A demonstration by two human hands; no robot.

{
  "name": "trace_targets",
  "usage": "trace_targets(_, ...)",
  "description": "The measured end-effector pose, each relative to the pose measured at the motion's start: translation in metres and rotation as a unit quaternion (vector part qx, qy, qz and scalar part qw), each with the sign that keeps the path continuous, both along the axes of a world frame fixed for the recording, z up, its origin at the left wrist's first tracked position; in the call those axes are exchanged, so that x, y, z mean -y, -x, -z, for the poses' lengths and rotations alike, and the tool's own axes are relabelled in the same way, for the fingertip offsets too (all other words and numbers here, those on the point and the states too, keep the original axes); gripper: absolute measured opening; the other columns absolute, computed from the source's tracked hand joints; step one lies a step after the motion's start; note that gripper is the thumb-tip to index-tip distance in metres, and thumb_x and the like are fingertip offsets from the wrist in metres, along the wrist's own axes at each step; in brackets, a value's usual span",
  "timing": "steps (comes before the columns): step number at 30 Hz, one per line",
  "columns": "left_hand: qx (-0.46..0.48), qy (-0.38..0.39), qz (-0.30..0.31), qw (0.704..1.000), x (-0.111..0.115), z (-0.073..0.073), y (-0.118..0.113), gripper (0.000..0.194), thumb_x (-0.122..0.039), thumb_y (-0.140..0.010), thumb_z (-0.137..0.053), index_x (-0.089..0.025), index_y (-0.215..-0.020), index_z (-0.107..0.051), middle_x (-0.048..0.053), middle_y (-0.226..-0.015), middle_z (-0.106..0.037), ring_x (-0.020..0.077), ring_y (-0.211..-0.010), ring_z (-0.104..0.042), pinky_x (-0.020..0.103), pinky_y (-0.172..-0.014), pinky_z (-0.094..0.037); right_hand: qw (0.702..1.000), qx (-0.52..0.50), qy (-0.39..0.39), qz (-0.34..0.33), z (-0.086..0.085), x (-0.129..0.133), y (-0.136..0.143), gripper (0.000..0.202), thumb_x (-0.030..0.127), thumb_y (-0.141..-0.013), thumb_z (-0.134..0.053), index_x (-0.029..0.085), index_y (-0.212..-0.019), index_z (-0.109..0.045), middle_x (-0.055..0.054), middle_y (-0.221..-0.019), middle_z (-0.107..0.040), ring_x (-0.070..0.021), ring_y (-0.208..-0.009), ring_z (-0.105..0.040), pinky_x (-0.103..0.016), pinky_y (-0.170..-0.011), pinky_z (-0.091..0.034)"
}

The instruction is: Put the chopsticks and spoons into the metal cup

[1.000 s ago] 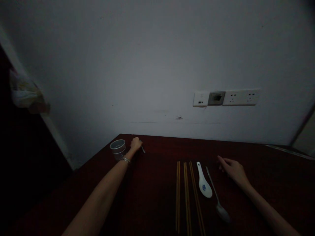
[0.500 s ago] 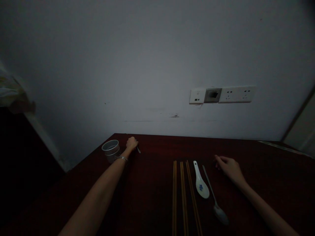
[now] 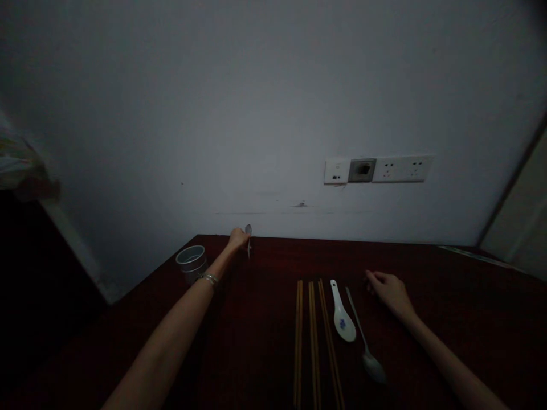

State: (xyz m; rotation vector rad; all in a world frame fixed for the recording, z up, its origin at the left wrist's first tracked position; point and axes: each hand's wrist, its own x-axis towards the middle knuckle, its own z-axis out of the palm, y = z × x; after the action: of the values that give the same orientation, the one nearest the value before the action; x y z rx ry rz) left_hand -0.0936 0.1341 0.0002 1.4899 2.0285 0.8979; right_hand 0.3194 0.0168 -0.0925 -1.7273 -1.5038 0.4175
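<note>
Metal spoon (image 3: 248, 230) pinched in its grip, my left hand (image 3: 238, 238) was centre-left of frame; whether my right hand (image 3: 391, 291), lower right, was closed, I couldn't tell.

Plain pale grey wall (image 3: 256, 114) filled 12 o'clock, dimly lit. White socket plates (image 3: 401, 169) and darker grey plate (image 3: 362, 169) sat between 2 and 3 o'clock; dark scuff (image 3: 301, 204) marked wall near centre. Dark reddish-brown table (image 3: 256, 319) spanned 6 o'clock, back edge against wall. Greyish panel (image 3: 519, 210) stood at 3 o'clock; deep shadow (image 3: 34, 285) lay toward 8.
</note>
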Motion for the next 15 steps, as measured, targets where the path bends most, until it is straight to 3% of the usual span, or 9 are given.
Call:
trace_targets(3, 0.056, -0.032, 0.058, 0.996, 0.016, -0.023, -0.029, 0.022, -0.026, -0.078, -0.053, -0.009, -0.064, -0.058, 0.003, -0.048, -0.056, 0.0090, -0.040, -0.053, 0.017, -0.040, -0.038, 1.000, -0.004, 0.007, -0.002, 0.000, 0.000, 0.000, 0.045, 0.050, -0.076, -0.037, 0.016, -0.058, -0.061, -0.005, -0.050, -0.061, -0.0165, -0.047, -0.057, -0.024, -0.045, -0.039)
trace_targets(5, 0.126, -0.071, 0.129, 0.981, 0.033, -0.036, -0.050, 0.025, -0.027, -0.077, -0.054, -0.009, -0.061, -0.058, 0.001, -0.043, -0.053, 0.0054, -0.033, -0.043, 0.016, -0.035, -0.031, 1.000, -0.011, 0.003, -0.008, 0.002, -0.001, 0.001, 0.044, 0.049, -0.075, -0.038, 0.016, -0.058, -0.061, -0.004, -0.049, -0.060, -0.0160, -0.047, -0.056, -0.024, -0.045, -0.039)
trace_targets(9, 0.236, -0.103, 0.244, 0.935, 0.075, -0.048, -0.091, 0.029, -0.034, -0.073, -0.057, -0.011, -0.057, -0.058, -0.002, -0.040, -0.049, 0.0025, -0.029, -0.030, 0.016, -0.031, -0.020, 0.997, -0.080, 0.001, -0.016, -0.002, -0.001, 0.004, 0.039, 0.048, -0.074, -0.043, 0.015, -0.061, -0.060, -0.003, -0.049, -0.059, -0.0144, -0.044, -0.055, -0.023, -0.042, -0.040)
trace_targets(12, 0.291, -0.096, 0.287, 0.908, 0.100, -0.044, -0.116, 0.031, -0.039, -0.072, -0.057, -0.011, -0.057, -0.058, -0.001, -0.043, -0.052, 0.0016, -0.028, -0.027, 0.017, -0.030, -0.015, 0.985, -0.171, 0.010, -0.030, -0.031, 0.003, 0.017, 0.035, 0.045, -0.074, -0.047, 0.014, -0.062, -0.059, -0.002, -0.048, -0.056, -0.0116, -0.039, -0.050, -0.022, -0.036, -0.040)
trace_targets(15, 0.332, -0.107, 0.285, 0.893, 0.115, -0.035, -0.133, 0.030, -0.040, -0.069, -0.059, -0.011, -0.062, -0.060, 0.001, -0.051, -0.058, 0.0012, -0.029, -0.028, 0.017, -0.029, -0.014, 0.966, -0.233, -0.014, -0.108, -0.078, 0.016, 0.041, 0.031, 0.042, -0.073, -0.053, 0.013, -0.065, -0.060, -0.002, -0.051, -0.057, -0.0102, -0.041, -0.052, -0.020, -0.036, -0.042)
